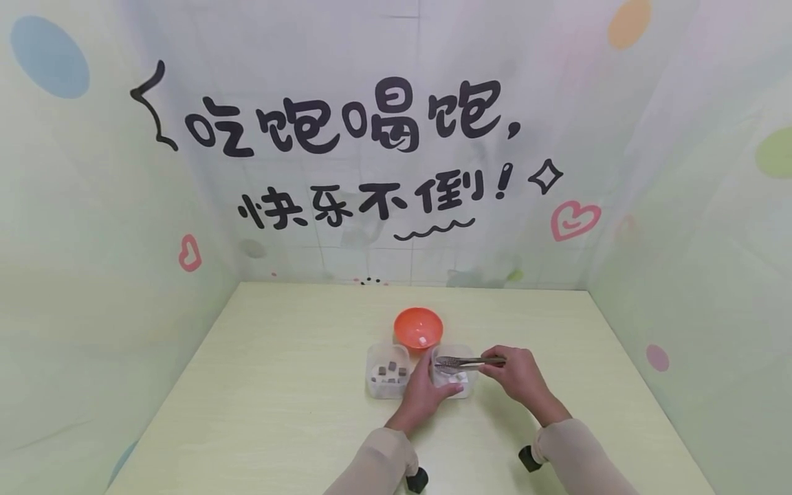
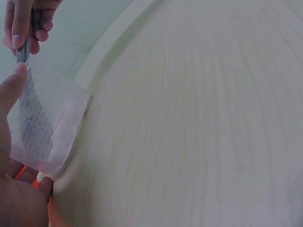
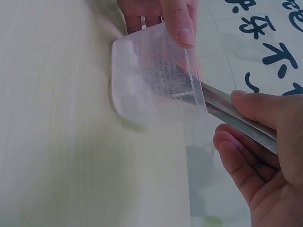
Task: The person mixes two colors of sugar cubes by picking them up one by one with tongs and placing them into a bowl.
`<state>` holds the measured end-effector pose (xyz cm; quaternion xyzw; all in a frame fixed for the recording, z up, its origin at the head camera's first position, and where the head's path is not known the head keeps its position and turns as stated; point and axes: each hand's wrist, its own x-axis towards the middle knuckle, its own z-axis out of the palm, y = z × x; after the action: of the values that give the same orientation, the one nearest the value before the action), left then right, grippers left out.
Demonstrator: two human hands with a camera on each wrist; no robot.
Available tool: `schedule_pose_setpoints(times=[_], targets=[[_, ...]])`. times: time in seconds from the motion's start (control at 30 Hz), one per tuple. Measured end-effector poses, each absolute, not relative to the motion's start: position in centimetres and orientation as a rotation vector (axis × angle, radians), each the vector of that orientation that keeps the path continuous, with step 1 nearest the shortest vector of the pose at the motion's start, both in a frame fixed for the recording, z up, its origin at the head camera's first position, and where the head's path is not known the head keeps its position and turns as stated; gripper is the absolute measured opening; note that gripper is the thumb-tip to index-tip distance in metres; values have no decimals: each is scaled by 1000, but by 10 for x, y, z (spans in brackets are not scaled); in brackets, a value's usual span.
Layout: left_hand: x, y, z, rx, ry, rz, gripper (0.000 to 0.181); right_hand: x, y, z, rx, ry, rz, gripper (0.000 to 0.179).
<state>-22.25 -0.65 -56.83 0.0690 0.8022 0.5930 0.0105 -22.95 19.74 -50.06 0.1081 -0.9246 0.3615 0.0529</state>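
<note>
My left hand [image 1: 422,393] grips the side of a translucent plastic container [image 3: 135,90], thumb at its near rim and fingers round the far side. Metal tongs [image 1: 473,361] are held in my right hand [image 1: 521,377], between thumb and fingers. Their perforated heads reach inside the container, seen through its wall in both wrist views. A few white pieces [image 1: 459,377] lie at the container's bottom; whether the tongs pinch one I cannot tell. Just behind stands an orange bowl [image 1: 408,323] with a small white piece [image 1: 423,341] in it.
Left of my left hand, a second translucent container [image 1: 386,394] holds several small grey-brown cubes [image 1: 392,366]. All stand on a pale wood-grain table [image 1: 278,357]. A printed fabric wall [image 1: 371,254] rises behind the table, with more fabric on both sides.
</note>
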Motion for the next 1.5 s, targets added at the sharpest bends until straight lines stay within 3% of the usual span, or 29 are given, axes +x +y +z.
schedule_pose_setpoints(times=[1.5], targets=[[-223, -8, -568, 260, 2508, 1864, 95, -222, 211, -497, 292, -2729, 1191, 16]])
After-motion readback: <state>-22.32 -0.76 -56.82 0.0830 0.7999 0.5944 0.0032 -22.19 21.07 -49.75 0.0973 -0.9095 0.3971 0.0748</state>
